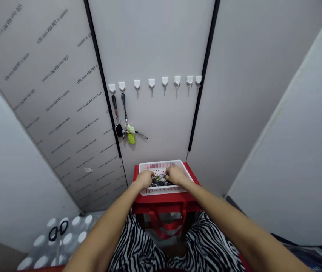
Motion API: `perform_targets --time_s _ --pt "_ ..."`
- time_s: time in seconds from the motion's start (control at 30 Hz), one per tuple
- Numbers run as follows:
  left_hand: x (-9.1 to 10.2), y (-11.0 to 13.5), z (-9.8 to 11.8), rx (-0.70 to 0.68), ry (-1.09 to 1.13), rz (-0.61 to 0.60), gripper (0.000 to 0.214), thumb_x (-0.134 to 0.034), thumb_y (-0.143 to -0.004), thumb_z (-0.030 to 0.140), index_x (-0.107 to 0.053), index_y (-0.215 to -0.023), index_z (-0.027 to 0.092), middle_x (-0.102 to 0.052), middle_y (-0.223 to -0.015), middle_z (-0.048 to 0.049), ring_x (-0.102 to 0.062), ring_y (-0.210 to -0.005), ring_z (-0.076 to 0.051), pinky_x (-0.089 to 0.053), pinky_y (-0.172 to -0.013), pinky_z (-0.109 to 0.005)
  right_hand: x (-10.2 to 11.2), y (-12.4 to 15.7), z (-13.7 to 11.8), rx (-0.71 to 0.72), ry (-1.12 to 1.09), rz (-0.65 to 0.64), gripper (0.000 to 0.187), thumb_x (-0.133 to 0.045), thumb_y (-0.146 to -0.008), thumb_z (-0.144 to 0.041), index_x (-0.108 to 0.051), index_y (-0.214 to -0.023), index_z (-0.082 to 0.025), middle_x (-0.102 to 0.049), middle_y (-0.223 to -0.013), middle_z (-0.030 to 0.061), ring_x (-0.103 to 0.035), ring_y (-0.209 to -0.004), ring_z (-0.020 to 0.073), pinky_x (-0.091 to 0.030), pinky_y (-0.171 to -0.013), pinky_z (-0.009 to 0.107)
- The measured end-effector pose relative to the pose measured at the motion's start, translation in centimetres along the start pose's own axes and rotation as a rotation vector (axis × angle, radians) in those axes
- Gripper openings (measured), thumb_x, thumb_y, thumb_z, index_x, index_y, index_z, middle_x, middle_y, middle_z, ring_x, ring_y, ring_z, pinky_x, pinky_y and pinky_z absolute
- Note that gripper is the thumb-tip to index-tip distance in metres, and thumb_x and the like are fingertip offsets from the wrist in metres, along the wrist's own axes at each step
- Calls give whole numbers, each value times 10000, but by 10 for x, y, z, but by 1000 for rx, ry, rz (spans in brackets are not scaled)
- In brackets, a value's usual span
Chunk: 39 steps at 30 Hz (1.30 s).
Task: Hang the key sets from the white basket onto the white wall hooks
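Observation:
A white plastic basket (163, 191) holds a heap of keys and keyrings (161, 180), dark and metallic, with a bit of yellow-green among them. My left hand (145, 179) reaches over the basket's left side, fingers curled closed at the heap; whatever they grip is hidden. From the right, my right hand (174, 175) dips in with its fingers pinched on a small dark item at the heap's edge, too small to name. Ahead on the panel, two key bunches hang by straps: one with a black fob (119, 130), the other with a lime-green tag (131, 138).
Several white adhesive hooks (151, 83) run in a row across the panel. Under the basket is a red cloth-covered stand (166, 197) with red straps (166, 226). Black-handled scissors (58, 231) lie at lower left on a white-dotted surface. Walls stand close on both sides.

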State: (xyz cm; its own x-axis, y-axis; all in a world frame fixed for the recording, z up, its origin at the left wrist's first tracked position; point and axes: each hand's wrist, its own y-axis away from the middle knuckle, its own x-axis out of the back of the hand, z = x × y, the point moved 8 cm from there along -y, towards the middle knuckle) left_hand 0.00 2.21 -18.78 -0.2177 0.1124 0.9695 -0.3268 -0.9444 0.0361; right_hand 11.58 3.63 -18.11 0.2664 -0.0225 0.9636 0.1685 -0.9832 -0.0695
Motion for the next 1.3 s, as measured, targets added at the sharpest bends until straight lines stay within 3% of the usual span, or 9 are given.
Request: perform_targets --time_s 0.2,0.3,0.5,0.67,0.83,0.9,1.07,1.17,1.3 --pt "2 2 3 -19 37 -63 369 -529 -531 268 -540 -894 201 -573 -878 -37 -503 -789 -154 -371 -659 -204 6 -2 2 -7 -138 65 200 -378 -662 -230 -554 -718 -152 -578 -700 40 -482 -638 107 -302 -546 186" --pt "1 2 0 23 159 -69 415 -578 -467 258 -549 -876 194 -591 -780 -30 -511 -715 -150 -372 -610 -202 12 -6 6 -14 -213 93 205 -359 -664 -234 -545 -664 -146 -566 -629 17 -464 -560 84 -290 -497 171" --pt "-3 -3 -4 56 392 -82 92 -511 -534 154 -589 -583 147 -547 -500 19 -472 -514 -87 -358 -517 -176 23 -9 17 -67 -350 151 152 -413 -593 -230 -534 -552 -147 -536 -543 15 -446 -532 95 -272 -475 186" --pt "6 -7 -14 89 560 -13 96 -484 -577 145 -575 -581 116 -525 -475 27 -442 -466 -64 -354 -494 -170 25 -7 17 -58 -568 113 232 -367 -627 -306 -521 -593 -136 -511 -522 -7 -427 -477 74 -294 -456 183" --pt "26 -8 -19 152 697 159 204 -405 -665 203 -552 -764 101 -574 -654 -21 -476 -553 -62 -363 -523 -169 17 -5 3 -117 -1190 -20 216 -445 -573 -331 -489 -674 -146 -498 -575 -27 -425 -491 55 -303 -454 174" --pt "35 -9 -15 151 827 211 262 -371 -691 274 -537 -813 112 -578 -724 -35 -490 -586 -62 -365 -525 -169 17 -4 -10 -92 -1300 -44 209 -491 -536 -314 -494 -659 -145 -501 -585 -28 -422 -499 54 -303 -461 176" --pt "60 -10 -9 142 1182 338 215 -433 -647 271 -549 -735 112 -559 -608 -6 -458 -490 -45 -344 -477 -164 24 1 -39 12 -1303 -55 169 -502 -525 -266 -523 -630 -134 -502 -547 -25 -407 -485 58 -302 -468 188" --pt "81 -11 -9 89 1133 394 163 -462 -620 226 -551 -654 94 -501 -477 26 -405 -418 -35 -323 -438 -161 33 2 -49 56 -1262 -62 210 -462 -560 -251 -544 -729 -157 -540 -631 -8 -460 -573 82 -335 -514 200" --pt "120 -12 0 -2 945 416 120 -482 -598 186 -557 -625 97 -488 -444 34 -393 -408 -37 -319 -412 -155 66 -1 -65 227 -1100 61 224 -454 -588 -305 -559 -723 -161 -565 -679 7 -488 -650 107 -363 -595 227"
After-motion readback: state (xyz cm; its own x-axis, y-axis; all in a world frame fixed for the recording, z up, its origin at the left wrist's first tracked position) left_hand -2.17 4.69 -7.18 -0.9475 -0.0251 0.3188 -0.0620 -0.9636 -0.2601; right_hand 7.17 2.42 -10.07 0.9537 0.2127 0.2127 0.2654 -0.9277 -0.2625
